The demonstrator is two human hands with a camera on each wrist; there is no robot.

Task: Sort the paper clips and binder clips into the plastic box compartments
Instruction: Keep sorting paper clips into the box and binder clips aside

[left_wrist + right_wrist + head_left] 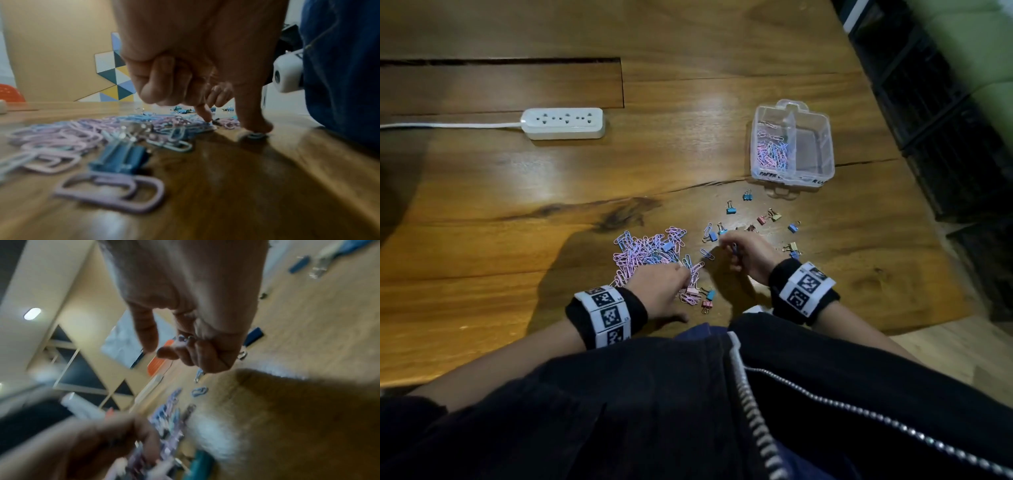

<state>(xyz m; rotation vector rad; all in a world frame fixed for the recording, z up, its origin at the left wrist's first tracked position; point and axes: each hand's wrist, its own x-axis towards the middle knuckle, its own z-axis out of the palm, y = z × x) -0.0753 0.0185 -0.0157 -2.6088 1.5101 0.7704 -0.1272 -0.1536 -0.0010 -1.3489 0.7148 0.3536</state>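
Observation:
A heap of pink and blue paper clips [647,250] lies on the wooden table, with a blue binder clip [123,159] among them. My left hand [681,274] reaches into the heap's near edge. In the left wrist view its index fingertip [207,119] and thumb [255,128] each press on a clip, apart from each other. My right hand [732,250] is curled and holds a few paper clips [183,338] in its fingers. Several small binder clips [731,209] lie scattered to the right. The clear plastic box [825,150] stands beyond, with paper clips [772,154] in its left compartment.
A white power strip [563,123] with its cable lies at the far left. The table's right edge [914,192] runs beside dark shelving. A crack [688,186] crosses the wood near the box. My dark jacket [688,411] overhangs the near edge.

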